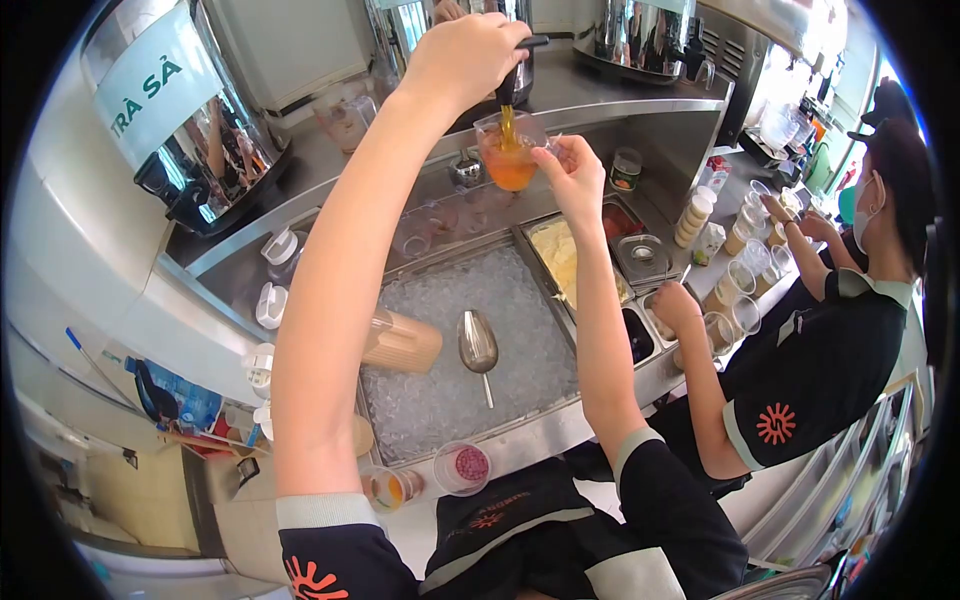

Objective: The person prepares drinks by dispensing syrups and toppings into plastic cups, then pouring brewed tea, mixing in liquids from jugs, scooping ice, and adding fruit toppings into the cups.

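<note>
Filling our clear plastic cup (512,163) with amber liquid (508,127) under the black dispenser tap (506,92).
Our right hand (574,182) pinches the cup's side; our left hand (463,62) is closed on the tap handle (536,42). Next, we judge, calls for watching the level and stopping the flow.

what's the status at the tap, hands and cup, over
Left hand on the black tap. Right hand holding the clear cup, orange liquid inside. Amber stream running in, nothing seen blocking it.
</note>
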{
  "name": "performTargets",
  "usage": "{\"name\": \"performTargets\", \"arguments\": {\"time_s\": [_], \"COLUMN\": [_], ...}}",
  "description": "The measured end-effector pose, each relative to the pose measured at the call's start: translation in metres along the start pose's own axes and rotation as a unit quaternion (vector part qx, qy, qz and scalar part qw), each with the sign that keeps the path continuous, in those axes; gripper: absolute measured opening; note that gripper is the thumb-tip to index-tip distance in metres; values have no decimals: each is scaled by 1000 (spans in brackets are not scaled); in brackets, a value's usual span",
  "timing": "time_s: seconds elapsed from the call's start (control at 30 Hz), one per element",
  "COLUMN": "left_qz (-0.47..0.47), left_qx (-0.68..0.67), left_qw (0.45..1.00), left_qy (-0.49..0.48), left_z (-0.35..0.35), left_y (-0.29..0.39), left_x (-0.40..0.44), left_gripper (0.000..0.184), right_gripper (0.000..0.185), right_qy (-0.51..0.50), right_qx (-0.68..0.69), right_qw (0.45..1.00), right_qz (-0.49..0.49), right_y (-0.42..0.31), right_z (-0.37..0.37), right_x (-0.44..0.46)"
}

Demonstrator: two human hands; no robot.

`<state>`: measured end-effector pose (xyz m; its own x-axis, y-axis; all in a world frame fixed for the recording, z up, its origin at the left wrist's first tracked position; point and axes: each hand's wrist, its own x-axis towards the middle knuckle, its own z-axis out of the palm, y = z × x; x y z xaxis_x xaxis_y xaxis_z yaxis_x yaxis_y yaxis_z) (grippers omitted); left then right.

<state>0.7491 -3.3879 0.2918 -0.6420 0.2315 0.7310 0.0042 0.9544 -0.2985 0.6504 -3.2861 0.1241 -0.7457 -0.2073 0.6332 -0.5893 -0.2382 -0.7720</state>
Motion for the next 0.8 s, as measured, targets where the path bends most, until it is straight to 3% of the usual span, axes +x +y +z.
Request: {"name": "performTargets", "arguments": {"time_s": [0.07,0.1,0.2,0.33,0.4,0.5,0.57,0.63,0.67,0.73,0.8], "left_qz": [-51,-121,-182,-158,-173,-71,-11,105,110,126,95], "left_qx": [-32,-37,-121,-78,-84,-109,-154,-229,-264,-257,-291], "left_qw": [996,992,975,984,980,991,978,916,848,742,711], "left_qy": [65,16,-28,7,-49,-26,-140,-312,-447,-606,-634], "left_z": [-1,-5,6,3,-27,-58,-81,-66,-58,-41,-28], "left_y": [-9,-21,-49,-29,-9,15,55,80,96,128,147], "left_x": [9,15,22,11,4,-42,-93,-167,-208,-286,-345], "left_gripper": [24,26,37,47,61,46,41,49,64,104,113], "right_gripper": [28,28,27,25,26,29,30,30,30,21,21], "right_qy": [-3,-4,-6,-5,-7,10,16,24,32,12,25], "right_qx": [18,35,23,42,24,-9,-4,14,11,-14,-22], "right_qw": [1000,999,1000,999,1000,1000,1000,1000,999,1000,999], "right_qz": [3,6,10,-2,8,-8,-1,-4,-2,1,8], "right_y": [3,4,1,-3,1,8,-2,-14,-22,-37,-41], "right_z": [0,1,0,-2,0,1,2,3,1,-1,-3], "right_x": [0,2,5,6,7,12,11,10,7,3,-1]}}
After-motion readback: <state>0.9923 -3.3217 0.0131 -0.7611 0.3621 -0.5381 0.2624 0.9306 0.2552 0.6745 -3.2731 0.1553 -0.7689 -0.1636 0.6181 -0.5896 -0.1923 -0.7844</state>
